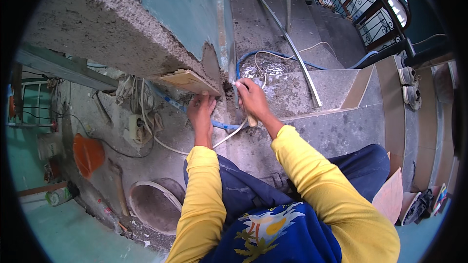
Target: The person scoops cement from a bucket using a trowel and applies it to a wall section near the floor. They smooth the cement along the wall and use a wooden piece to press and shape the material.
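My left hand (201,113) is at the near edge of a small, flat wooden board (190,82), with its fingers curled up against it. The board lies along the underside of a rough, broken-out concrete wall edge (117,24). Just to the right, my right hand (253,100) is closed round a tool whose wooden handle (252,120) sticks out below the fist. The tool's working end is hidden by the hand and the wall corner. Fresh-looking grey mortar (210,63) covers the corner of the blue wall above both hands.
A blue hose (170,101) and white cable (165,147) cross the floor near my hands. Left lie an orange plastic container (88,155), a wooden-handled tool (119,190) and a bucket (141,185). A metal bar (292,46) slants ahead. Shoes (410,87) sit on the right-hand steps (394,117).
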Tool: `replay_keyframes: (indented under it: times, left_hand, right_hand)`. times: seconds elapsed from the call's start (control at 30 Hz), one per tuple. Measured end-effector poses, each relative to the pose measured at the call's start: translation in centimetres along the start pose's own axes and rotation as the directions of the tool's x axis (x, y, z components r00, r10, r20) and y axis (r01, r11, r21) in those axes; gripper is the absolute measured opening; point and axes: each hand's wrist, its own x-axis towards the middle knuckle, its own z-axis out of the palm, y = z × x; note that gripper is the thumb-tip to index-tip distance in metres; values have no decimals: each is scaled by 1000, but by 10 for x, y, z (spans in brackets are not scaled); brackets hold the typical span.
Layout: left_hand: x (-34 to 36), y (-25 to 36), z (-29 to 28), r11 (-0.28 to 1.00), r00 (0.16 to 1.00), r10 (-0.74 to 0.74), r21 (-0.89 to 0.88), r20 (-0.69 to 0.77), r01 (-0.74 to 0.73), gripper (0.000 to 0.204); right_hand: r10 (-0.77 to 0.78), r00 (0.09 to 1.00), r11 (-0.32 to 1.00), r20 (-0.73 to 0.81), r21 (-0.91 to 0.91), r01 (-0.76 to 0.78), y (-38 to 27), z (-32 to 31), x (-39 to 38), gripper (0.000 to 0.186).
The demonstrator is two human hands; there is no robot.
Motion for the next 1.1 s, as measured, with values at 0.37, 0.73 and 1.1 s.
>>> replay_keyframes:
  times: [0.37, 0.73, 1.1]
  left_hand:
    - [-1, -1, 6, 999, 999, 39, 31, -25, -38, 64]
    - [-3, -21, 28, 734, 796, 594, 482, -115, -478, 79]
    - [-32, 81, -17, 791, 689, 609, 373, -394, -486, 71]
  right_hand:
    - [334, 937, 900, -102, 330, -285, 34, -35, -43, 21]
    - [412, 895, 861, -173, 397, -319, 40, -64, -74, 19]
    - [203, 945, 787, -256, -532, -313, 74, -119, -97, 55]
